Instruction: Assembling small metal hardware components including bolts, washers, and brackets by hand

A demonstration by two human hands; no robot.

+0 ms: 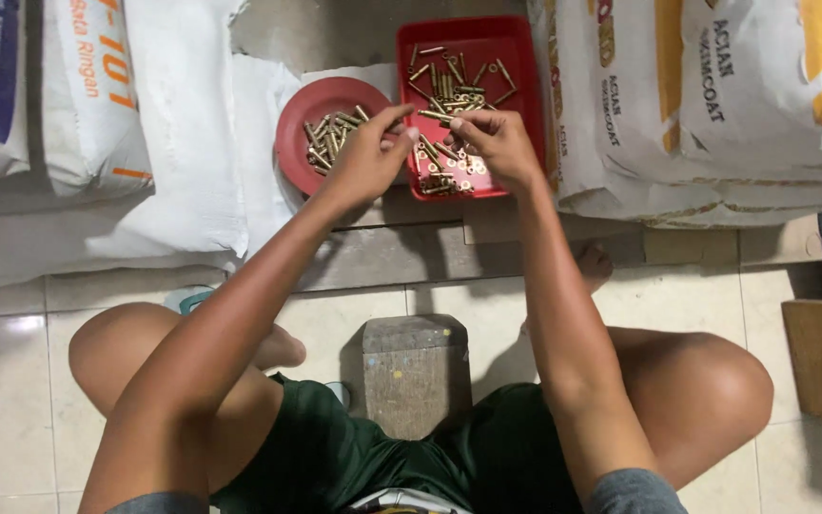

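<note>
Right between the two sets of fingers sits a slim brass-coloured bolt [436, 116], short and shiny, lying roughly level over the red rectangular tray [516, 57]. The left hand [365, 160] pinches one end of it with fingers [394, 118] drawn narrow, and the right hand [494, 143] meets the other end with its fingers [460, 124] curled close; whether the right fingers truly clamp the bolt or only touch it cannot be told. Just beyond and beneath the right fingers the tray holds a loose scatter of like brass bolts [454, 81] and small ring-shaped washers [459, 171], some crossing one another. Under and just outward of the left fingers lies a round red plate [295, 122] carrying a smaller heap of the same brass pieces [330, 138]. Both containers rest on a grey concrete ledge [401, 249], with large white sacks [715, 105] stacked on either side. Nearer the person than the fingers, a small stone block [416, 371] stands on the pale tiled floor [2, 381] between the bent knees.
</note>
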